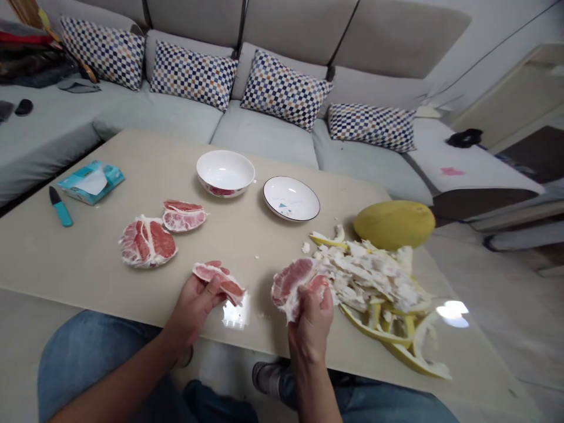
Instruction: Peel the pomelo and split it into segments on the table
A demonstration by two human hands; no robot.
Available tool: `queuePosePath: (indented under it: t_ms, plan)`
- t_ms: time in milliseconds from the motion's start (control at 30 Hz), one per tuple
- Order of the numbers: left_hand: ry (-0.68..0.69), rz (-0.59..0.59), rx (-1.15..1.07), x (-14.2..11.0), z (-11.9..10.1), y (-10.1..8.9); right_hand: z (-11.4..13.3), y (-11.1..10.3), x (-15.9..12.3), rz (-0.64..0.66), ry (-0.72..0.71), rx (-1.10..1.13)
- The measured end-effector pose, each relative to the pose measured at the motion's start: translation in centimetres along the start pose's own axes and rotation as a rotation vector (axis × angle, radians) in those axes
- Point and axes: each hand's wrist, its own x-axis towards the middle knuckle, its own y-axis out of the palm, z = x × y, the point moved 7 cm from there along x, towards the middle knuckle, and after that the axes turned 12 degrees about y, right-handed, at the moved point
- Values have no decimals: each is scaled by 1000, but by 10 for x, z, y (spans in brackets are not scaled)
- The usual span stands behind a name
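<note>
My left hand [200, 296] is closed on a thin pomelo segment [227, 286], red-fleshed with whitish membrane along it. In my right hand [315, 311] is a larger pomelo chunk [291, 285], pinched between thumb and fingers, its pink flesh facing left. Both pieces are held apart over the table's near edge. Left of my left hand, a big peeled pomelo piece [147, 241] lies on the table, with a smaller pomelo piece [184, 217] just behind it. Beside my right hand is a heap of white pith and peel [374, 276].
A whole yellow pomelo [394, 224] lies behind the peel heap. Farther back stand a white bowl [225, 170] and a dark-rimmed plate [291, 200] with small scraps. At the left are a teal-handled knife [61, 208] and a tissue pack [92, 182]. A sofa [264, 138] lines the table's far side.
</note>
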Motion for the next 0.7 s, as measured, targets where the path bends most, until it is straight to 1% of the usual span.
queuePosePath:
  t_ms: [100, 233, 300, 367, 467, 600, 700]
  plan:
    - [48, 9, 147, 13, -12, -11, 5, -5, 9, 27, 15, -17]
    - [188, 59, 513, 30, -23, -22, -3, -7, 12, 129, 96, -78]
    - [241, 77, 665, 36, -27, -26, -11, -7, 9, 163, 144, -99]
    - [279, 85, 758, 42, -33, -28, -17, -6, 5, 182, 178, -111]
    - [332, 66, 879, 49, -45, -32, -22, -2, -1, 215, 192, -143]
    - [463, 70, 1177, 55, -59, -35, -27, 3, -9, 286, 215, -183]
    - [511, 76, 1259, 56, -62, -35, -32, 5, -15, 327, 231, -224]
